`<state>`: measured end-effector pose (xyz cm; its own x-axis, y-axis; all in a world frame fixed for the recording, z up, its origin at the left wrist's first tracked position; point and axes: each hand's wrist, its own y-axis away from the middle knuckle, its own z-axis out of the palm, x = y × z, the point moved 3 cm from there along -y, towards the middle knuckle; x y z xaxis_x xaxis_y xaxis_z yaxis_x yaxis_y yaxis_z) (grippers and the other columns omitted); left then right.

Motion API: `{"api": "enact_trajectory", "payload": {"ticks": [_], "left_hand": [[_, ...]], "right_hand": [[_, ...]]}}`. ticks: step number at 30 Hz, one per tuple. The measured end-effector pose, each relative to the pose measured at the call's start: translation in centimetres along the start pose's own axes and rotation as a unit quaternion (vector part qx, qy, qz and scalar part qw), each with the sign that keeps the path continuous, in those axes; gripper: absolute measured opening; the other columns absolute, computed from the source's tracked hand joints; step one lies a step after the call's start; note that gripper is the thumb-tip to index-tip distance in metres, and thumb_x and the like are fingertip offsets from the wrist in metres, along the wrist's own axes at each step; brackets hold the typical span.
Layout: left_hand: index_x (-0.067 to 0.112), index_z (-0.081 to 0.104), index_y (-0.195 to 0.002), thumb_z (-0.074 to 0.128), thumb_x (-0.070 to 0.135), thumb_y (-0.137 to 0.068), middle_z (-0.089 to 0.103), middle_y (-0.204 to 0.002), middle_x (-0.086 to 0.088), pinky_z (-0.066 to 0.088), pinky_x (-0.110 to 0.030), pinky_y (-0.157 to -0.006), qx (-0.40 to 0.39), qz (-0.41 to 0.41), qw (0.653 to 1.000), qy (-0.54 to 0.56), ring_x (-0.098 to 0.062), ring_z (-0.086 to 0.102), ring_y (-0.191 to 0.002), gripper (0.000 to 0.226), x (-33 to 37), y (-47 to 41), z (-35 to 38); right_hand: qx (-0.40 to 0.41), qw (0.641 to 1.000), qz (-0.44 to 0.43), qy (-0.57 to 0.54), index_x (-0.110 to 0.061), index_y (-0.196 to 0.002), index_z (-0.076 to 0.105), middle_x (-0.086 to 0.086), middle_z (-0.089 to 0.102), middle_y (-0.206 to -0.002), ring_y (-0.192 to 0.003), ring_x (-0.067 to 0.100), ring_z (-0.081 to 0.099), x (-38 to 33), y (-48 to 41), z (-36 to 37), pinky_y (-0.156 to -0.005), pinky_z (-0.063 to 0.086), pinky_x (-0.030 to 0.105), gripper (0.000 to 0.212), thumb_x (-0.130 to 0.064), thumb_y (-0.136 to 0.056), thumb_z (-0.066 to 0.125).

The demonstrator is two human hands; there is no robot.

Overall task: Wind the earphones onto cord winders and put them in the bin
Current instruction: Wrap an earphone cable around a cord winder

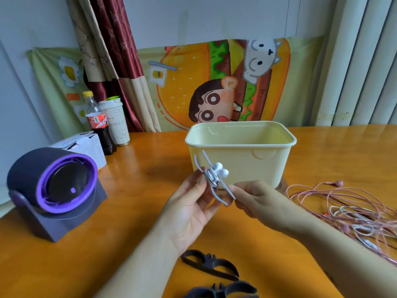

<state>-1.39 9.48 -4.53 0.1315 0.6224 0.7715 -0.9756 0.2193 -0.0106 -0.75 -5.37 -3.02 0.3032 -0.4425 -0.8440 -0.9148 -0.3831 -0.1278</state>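
Observation:
A grey winged cord winder [211, 179] carries white earphones wound round its middle, and two white earbuds [221, 169] stick out at its top. My left hand [191, 203] holds the winder's left side with thumb and fingers. My right hand [255, 201] pinches the tip of its lower right wing. Both hands hover in front of the pale yellow bin [240, 153], just below its rim. Loose pink earphones [343, 203] and white earphones [361, 226] lie tangled on the table at the right. Two black winders [209, 264] [223, 290] lie near the front edge.
The wooden table [150, 160] holds a purple and dark round fan [55, 186] at the left. Behind it are a white box [86, 145], a cola bottle [98, 123] and a paper cup [117, 123]. A cartoon cloth hangs on the wall.

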Motion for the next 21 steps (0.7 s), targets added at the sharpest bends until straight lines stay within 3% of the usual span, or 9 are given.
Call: {"api": "enact_trajectory", "payload": {"ticks": [3,7,11,13,16,19,21], "left_hand": [[0.015,0.076,-0.099,0.059,0.017,-0.078,0.075,-0.104,-0.006,0.058,-0.033,-0.078,0.044,0.009,0.999,0.015,-0.019,0.070,-0.084,0.027,-0.1,-0.3,-0.4],[0.014,0.068,-0.114,0.060,0.015,-0.084,0.074,-0.096,-0.003,0.060,-0.027,-0.066,0.080,0.010,0.996,0.025,-0.012,0.067,-0.073,0.031,-0.3,-0.6,-0.9],[0.014,0.067,-0.115,0.057,0.014,-0.091,0.074,-0.092,-0.001,0.056,-0.028,-0.071,0.097,0.018,0.995,0.005,-0.013,0.064,-0.077,0.026,-0.3,-0.5,-1.2],[0.015,0.066,-0.115,0.055,0.013,-0.092,0.075,-0.093,0.000,0.053,-0.028,-0.074,0.090,0.022,0.995,-0.026,-0.013,0.064,-0.081,0.025,-0.2,-0.5,-1.3],[0.016,0.062,-0.118,0.056,0.011,-0.094,0.075,-0.097,-0.002,0.053,-0.029,-0.073,0.083,0.035,0.988,-0.122,-0.012,0.067,-0.083,0.026,-0.3,-0.3,-1.3],[0.020,0.059,-0.121,0.059,0.012,-0.094,0.074,-0.103,-0.005,0.055,-0.031,-0.073,0.080,0.060,0.970,-0.220,-0.012,0.070,-0.084,0.029,-0.3,-0.2,-1.2],[0.023,0.058,-0.122,0.061,0.015,-0.094,0.073,-0.103,-0.005,0.055,-0.030,-0.074,0.071,0.073,0.955,-0.279,-0.014,0.071,-0.089,0.030,-0.3,0.0,-0.9]], "right_hand": [[-0.017,0.993,-0.031,0.114,-0.009,-0.087,0.065,-0.001,0.041,-0.059,-0.049,0.008,0.033,-0.7,0.2,0.5,-0.047,0.029,0.017,0.028,-0.025,-0.100,0.045],[-0.005,0.978,-0.033,0.207,-0.021,-0.093,0.068,-0.005,0.048,-0.056,-0.050,0.009,0.041,-1.5,0.4,0.2,-0.055,0.036,0.020,0.022,-0.026,-0.099,0.047],[-0.008,0.962,-0.030,0.273,-0.027,-0.094,0.069,-0.010,0.050,-0.056,-0.054,0.000,0.048,-2.5,1.0,-0.5,-0.066,0.038,0.015,0.023,-0.029,-0.099,0.047],[-0.008,0.953,-0.040,0.300,-0.028,-0.093,0.068,-0.012,0.050,-0.058,-0.056,-0.004,0.049,-3.1,1.3,-0.6,-0.064,0.038,0.015,0.023,-0.031,-0.099,0.046],[0.020,0.943,-0.070,0.323,-0.023,-0.090,0.069,-0.008,0.058,-0.066,-0.058,0.004,0.052,-3.9,1.6,-1.0,-0.053,0.041,0.020,0.027,-0.035,-0.097,0.046],[0.053,0.938,-0.108,0.324,-0.019,-0.084,0.068,-0.003,0.064,-0.071,-0.063,0.012,0.057,-4.6,1.7,-1.7,-0.057,0.047,0.027,0.031,-0.040,-0.094,0.047],[0.066,0.939,-0.121,0.317,-0.019,-0.081,0.068,-0.005,0.061,-0.067,-0.061,0.011,0.057,-4.7,1.8,-2.1,-0.055,0.045,0.023,0.031,-0.040,-0.092,0.049]]}}
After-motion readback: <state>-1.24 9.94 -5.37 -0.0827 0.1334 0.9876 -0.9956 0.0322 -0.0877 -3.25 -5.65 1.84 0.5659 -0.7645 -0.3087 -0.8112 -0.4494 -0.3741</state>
